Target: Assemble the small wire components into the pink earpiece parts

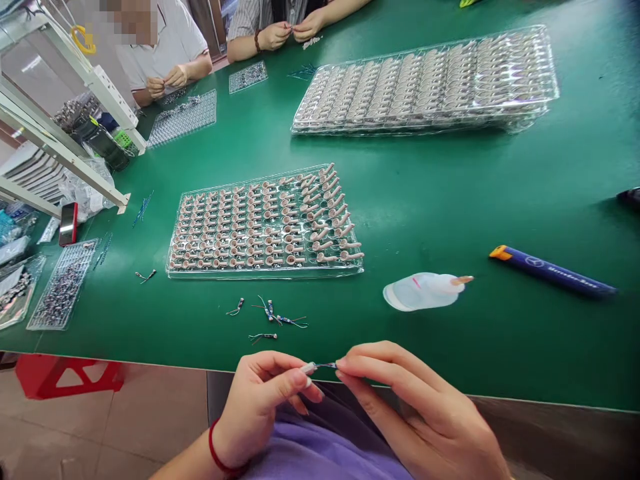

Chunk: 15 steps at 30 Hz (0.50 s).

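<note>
At the table's front edge my left hand (pixel 267 403) pinches a small pale earphone housing (pixel 309 368) between thumb and fingers. My right hand (pixel 415 403) is closed at the fingertips on a thin wired circuit board (pixel 331 365), mostly hidden by the fingers. Fine wires bridge the gap between the two parts. Beyond my hands lie several loose little circuit boards (pixel 271 310) with wire tails. Behind these, a clear plastic tray (pixel 265 274) holds rows of beige earphone housings, those on the right standing with their stems raised.
A squeeze bottle (pixel 420 292) lies on its side at right, near a blue cutter knife (pixel 555 272). Stacked filled trays (pixel 400 129) stand farther back. At left are a parts tray (pixel 63 293), a phone (pixel 69 223) and a metal frame (pixel 107 100). Two co-workers sit opposite.
</note>
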Each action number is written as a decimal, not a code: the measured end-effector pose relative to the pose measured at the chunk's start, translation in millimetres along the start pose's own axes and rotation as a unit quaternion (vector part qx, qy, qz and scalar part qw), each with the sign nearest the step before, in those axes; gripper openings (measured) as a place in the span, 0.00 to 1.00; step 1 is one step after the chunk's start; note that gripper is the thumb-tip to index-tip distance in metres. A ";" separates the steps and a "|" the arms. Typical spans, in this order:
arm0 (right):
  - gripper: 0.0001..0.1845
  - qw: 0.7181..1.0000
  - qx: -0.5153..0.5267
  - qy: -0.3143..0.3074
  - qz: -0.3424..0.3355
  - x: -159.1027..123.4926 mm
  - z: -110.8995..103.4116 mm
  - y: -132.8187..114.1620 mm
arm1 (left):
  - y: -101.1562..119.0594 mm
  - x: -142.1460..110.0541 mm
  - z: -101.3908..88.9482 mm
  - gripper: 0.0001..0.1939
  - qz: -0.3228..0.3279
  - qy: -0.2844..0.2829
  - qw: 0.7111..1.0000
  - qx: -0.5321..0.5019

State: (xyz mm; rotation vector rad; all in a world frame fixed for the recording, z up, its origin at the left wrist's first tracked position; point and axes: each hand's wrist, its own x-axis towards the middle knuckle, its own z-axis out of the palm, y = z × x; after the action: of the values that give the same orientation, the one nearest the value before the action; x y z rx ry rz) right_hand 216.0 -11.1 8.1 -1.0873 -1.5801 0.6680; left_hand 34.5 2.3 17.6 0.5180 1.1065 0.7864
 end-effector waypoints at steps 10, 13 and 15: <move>0.12 0.998 0.034 -0.059 0.013 6.3 -2.0 4.1 | 1.5 0.7 3.3 0.15 -0.018 -0.002 1.000 0.017; 0.11 0.997 0.036 -0.070 0.016 6.3 -1.7 4.6 | 0.2 0.5 3.5 0.16 -0.021 -0.005 0.999 0.028; 0.10 0.997 0.035 -0.070 0.015 6.1 -1.2 4.4 | -1.4 0.7 4.2 0.16 -0.021 -0.007 0.999 0.033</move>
State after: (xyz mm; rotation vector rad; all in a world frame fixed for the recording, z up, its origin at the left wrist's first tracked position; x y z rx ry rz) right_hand 218.3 -3.9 7.4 -1.0315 -1.6485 0.8288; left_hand 39.0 2.0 17.8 0.5531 1.1309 0.7104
